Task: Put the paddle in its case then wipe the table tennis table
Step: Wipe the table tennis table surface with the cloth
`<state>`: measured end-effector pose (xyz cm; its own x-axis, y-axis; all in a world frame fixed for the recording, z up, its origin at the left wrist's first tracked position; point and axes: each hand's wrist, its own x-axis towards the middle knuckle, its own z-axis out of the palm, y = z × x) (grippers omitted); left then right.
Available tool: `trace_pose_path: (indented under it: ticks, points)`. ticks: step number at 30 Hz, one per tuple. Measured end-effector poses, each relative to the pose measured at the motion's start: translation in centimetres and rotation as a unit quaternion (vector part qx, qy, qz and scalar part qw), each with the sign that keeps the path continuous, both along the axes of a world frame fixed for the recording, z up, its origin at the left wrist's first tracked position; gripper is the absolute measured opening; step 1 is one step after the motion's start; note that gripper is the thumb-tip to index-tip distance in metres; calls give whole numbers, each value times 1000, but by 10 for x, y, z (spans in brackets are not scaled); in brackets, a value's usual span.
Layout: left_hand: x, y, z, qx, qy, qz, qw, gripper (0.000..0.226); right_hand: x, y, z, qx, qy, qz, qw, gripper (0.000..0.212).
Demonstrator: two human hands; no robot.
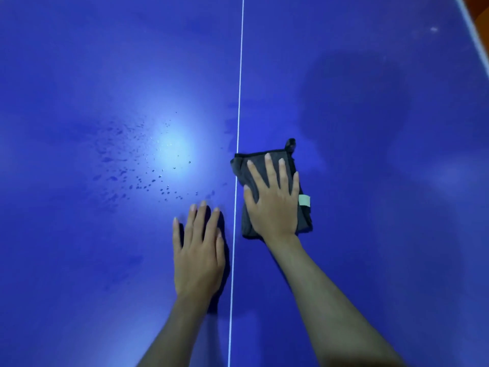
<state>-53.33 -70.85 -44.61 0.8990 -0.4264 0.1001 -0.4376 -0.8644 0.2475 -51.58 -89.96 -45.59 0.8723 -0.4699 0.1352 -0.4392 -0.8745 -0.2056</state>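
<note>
Blue table tennis table filled the whole view, split by a thin white centre line running from near to far. Just right of that line lay a folded dark grey cloth, its left edge almost on the line, with a small loop at its far corner and a pale tag on its right edge. The right hand rested flat on top of the cloth, palm down, fingers straight and spread wide, pressing it against the surface rather than curling round it. The left hand lay just left of the line, nearer than the right hand, palm down on the bare table with fingers straight and slightly spread, holding nothing. Farther left, a scatter of water droplets and darker wet smears sat around a bright reflection of light. A white edge stripe crossed the far right corner, with a sliver of orange beyond it. Neither paddle nor case appeared anywhere in view.
</note>
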Motion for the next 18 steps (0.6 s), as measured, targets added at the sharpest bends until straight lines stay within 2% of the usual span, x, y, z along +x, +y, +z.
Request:
trace_pose_path:
  ticks: [11,18]
  points:
    - [4,-3,-4,25,-17,-2,1000,50,164,-80,1,-5,-5,13,1000,56]
    - [7,-4,-3,40,-8,-10,999,51,183,-93,4,11,7,36,999,62]
